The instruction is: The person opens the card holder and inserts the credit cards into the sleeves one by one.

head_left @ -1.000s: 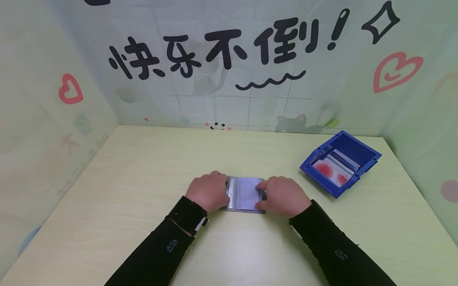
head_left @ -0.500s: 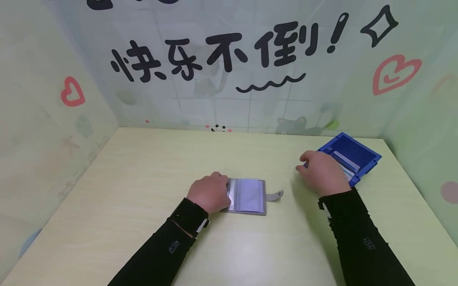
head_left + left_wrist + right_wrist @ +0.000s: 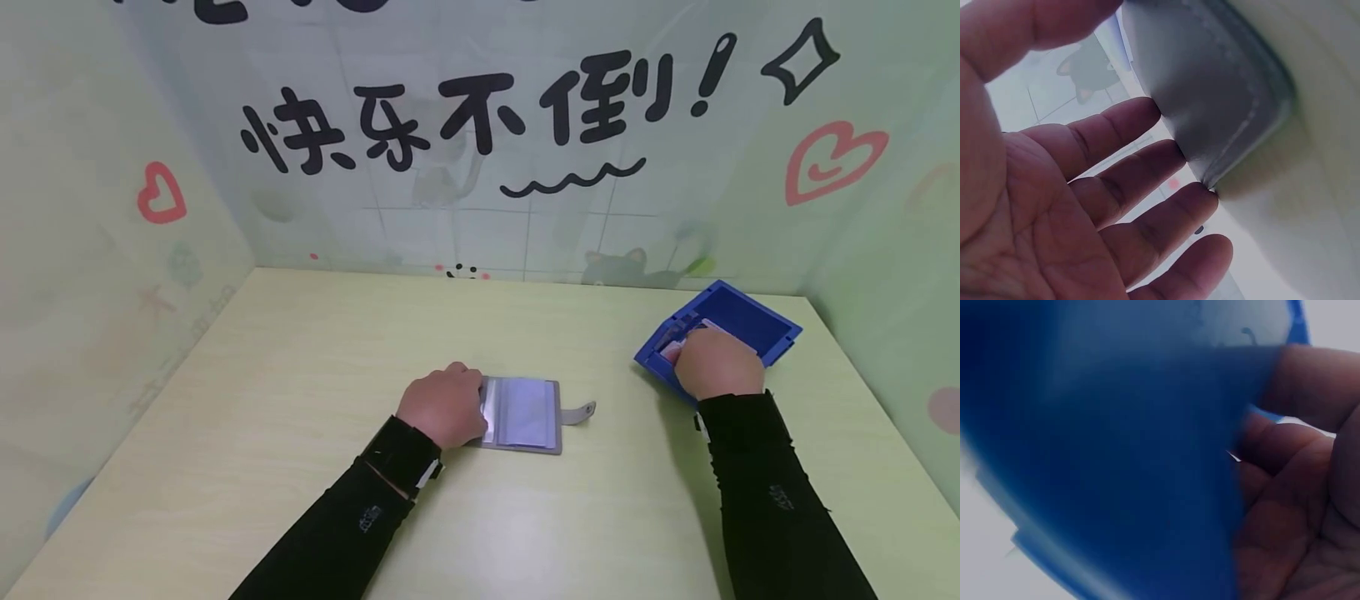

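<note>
A small grey card holder [image 3: 529, 412] lies spread on the table, clear sleeves facing up and its snap strap [image 3: 579, 412] pointing right. My left hand [image 3: 441, 406] holds the holder's left edge; in the left wrist view its fingertips touch the stitched grey cover [image 3: 1210, 75]. My right hand [image 3: 718, 365] reaches into an open blue box [image 3: 753, 321] at the back right. A pinkish card [image 3: 671, 352] shows beside that hand. In the right wrist view the blue box wall [image 3: 1135, 462] covers the right fingertips, so whether they pinch a card is hidden.
The pale wooden table [image 3: 330, 333] is bounded by printed wall panels [image 3: 480, 242] at the back and both sides. The box lies close to the right panel. Bare tabletop separates the holder from the box.
My right hand has left the card holder's right edge, moved right and reached into the blue box. The strap has come into sight. My left hand stays on the holder's left edge.
</note>
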Motion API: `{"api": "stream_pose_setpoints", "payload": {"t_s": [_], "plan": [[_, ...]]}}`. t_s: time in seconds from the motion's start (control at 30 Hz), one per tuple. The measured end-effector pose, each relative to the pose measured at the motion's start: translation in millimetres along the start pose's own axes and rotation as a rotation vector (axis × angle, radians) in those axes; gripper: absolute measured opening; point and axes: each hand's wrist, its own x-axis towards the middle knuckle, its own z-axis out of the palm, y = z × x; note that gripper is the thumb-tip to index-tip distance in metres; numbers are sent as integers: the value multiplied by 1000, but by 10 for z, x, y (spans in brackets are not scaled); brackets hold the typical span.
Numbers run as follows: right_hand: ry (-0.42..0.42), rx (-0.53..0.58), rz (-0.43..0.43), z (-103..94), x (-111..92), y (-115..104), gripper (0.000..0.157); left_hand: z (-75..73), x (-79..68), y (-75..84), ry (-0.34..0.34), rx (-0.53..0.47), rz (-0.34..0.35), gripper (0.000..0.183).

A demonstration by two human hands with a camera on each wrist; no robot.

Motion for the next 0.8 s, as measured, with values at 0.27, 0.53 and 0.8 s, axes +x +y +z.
{"api": "stream_pose_setpoints", "payload": {"t_s": [0.27,0.53,0.8], "plan": [[18,-6,-56,117,4,-67,34,5,5,0,0,-2,3,39],[41,-38,-60,160,-39,-215,23,20,15,4,-1,9,7,38],[44,-62,-20,155,-54,-283,22,32,14,-8,2,16,6,39]]}}
